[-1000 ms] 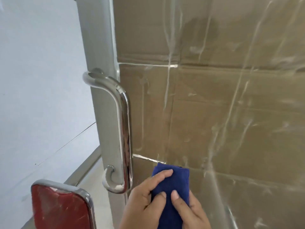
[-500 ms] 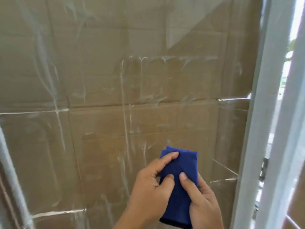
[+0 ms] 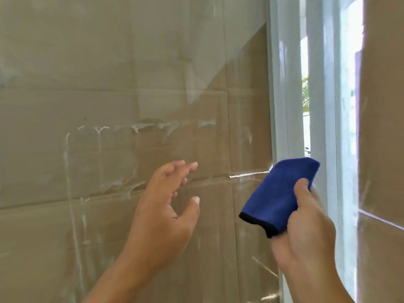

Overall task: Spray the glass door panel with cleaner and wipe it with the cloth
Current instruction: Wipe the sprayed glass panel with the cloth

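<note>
no readable text, no labels, no brands, no numbers anywhere

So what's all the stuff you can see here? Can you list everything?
glass door panel: one, clear with white streaks, fills the left and middle
cardboard: brown sheets, number unclear, behind the glass
door frame: one, pale white, upright right of the glass
cloth: one, blue with a dark edge, folded, at the right edge of the glass
left hand: one, fingers spread, holding nothing, in front of the glass
right hand: one, grips the cloth at lower right
</note>
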`<state>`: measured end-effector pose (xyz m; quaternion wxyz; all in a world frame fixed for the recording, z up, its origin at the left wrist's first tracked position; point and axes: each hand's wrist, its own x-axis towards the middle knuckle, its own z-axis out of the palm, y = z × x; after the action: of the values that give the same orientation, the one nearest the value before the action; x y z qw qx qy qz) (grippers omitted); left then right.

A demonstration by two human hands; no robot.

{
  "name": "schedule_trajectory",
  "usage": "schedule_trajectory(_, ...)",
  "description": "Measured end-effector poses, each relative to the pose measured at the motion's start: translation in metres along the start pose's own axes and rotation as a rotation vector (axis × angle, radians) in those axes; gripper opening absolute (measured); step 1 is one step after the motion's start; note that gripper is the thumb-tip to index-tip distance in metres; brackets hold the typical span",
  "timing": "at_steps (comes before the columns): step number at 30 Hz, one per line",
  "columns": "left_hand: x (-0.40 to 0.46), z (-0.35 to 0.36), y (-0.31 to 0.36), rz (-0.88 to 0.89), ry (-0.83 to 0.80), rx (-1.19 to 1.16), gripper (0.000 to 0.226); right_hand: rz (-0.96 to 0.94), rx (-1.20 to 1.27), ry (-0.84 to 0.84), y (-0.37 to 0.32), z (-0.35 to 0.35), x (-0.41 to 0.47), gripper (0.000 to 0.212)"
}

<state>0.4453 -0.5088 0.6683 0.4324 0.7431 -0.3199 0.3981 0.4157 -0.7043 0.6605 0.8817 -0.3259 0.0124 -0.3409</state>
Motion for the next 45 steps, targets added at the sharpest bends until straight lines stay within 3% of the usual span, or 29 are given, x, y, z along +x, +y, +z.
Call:
schedule_trajectory(8,0.103,-0.032,0.016,0.302,0.118,0.248,0.047,-0.58,-0.264,-0.045,-0.05,0.088,0.084,0.04)
schedule_trajectory(15,0.177,-0.078,0.025,0.411,0.172,0.558,0.048,-1.154,-0.696,0.029,-0.106,0.197,0.136,0.055)
schedule_trajectory(17,0.188,-0.087,0.027,0.421,0.195,0.624,0.049,-1.235,-0.821,0.032,-0.123,0.228,0.148,0.056)
schedule_trajectory(23,0.209,-0.097,0.022,0.422,0.22,0.728,0.048,-1.204,-1.038,-0.035,-0.153,0.297,0.169,0.041)
schedule_trajectory(28,0.219,-0.094,0.019,0.427,0.249,0.828,0.045,-1.323,-1.179,-0.112,-0.142,0.319,0.172,0.042)
schedule_trajectory(33,0.228,-0.091,0.021,0.414,0.295,0.863,0.044,-1.474,-1.404,-0.307,-0.109,0.297,0.153,0.059)
schedule_trajectory(36,0.227,-0.09,0.018,0.432,0.31,0.905,0.043,-1.557,-1.502,-0.295,-0.101,0.259,0.158,0.059)
schedule_trajectory(38,0.226,-0.091,0.016,0.442,0.303,0.94,0.042,-1.523,-1.549,-0.225,-0.11,0.242,0.176,0.06)
schedule_trajectory(41,0.224,-0.092,0.014,0.458,0.295,0.97,0.042,-1.328,-1.576,-0.152,-0.133,0.249,0.201,0.067)
schedule_trajectory(45,0.224,-0.093,0.015,0.469,0.299,0.984,0.045,-1.221,-1.473,-0.271,-0.143,0.3,0.187,0.073)
